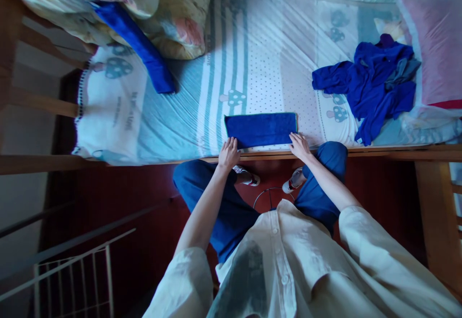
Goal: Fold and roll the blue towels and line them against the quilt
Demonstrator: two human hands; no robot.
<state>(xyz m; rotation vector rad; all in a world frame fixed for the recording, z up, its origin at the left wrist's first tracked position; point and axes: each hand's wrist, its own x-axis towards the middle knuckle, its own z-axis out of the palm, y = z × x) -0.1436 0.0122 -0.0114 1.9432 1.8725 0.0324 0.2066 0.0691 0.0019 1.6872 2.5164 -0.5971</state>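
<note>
Folded blue towel (260,129) at near edge of bed, both hands on its near corners.
Left hand (229,152) sits on the near-left corner with fingers half curled. Right hand (299,145) sits on the near-right corner with fingers laid out flatter. Can't tell if either pinches the cloth. Towel is a neat flat rectangle, dark blue, on the mushroom-print sheet (252,44). Sheet lettering at left is too blurred to read. Blue clothes pile (371,84) lies right, near the pink pillow (435,44); a long blue folded cloth (144,48) lies far left.
</note>
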